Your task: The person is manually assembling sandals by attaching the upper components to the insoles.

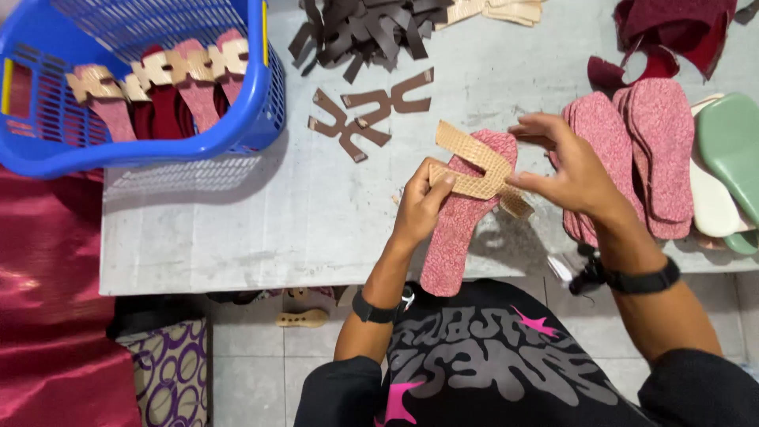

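Tan woven strap [480,170] lies across a pink insole [462,213] at the table [237,229] edge. Left hand [419,207] pinches one strap end, right hand [565,170] the other. Both pieces look light, thin and floppy, best held by their edges.

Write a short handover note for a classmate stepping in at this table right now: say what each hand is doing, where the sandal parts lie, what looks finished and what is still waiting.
Left hand: pinches the near-left end of the tan cross strap.
Right hand: holds the strap's right end.
The strap lies across the pink insole, which rests on the grey table with its heel over the near edge.
Done: strapped insoles stand in the blue basket.
Left: a stack of pink insoles on the right, two brown cross straps loose at mid table, and a heap of brown straps at the far edge.
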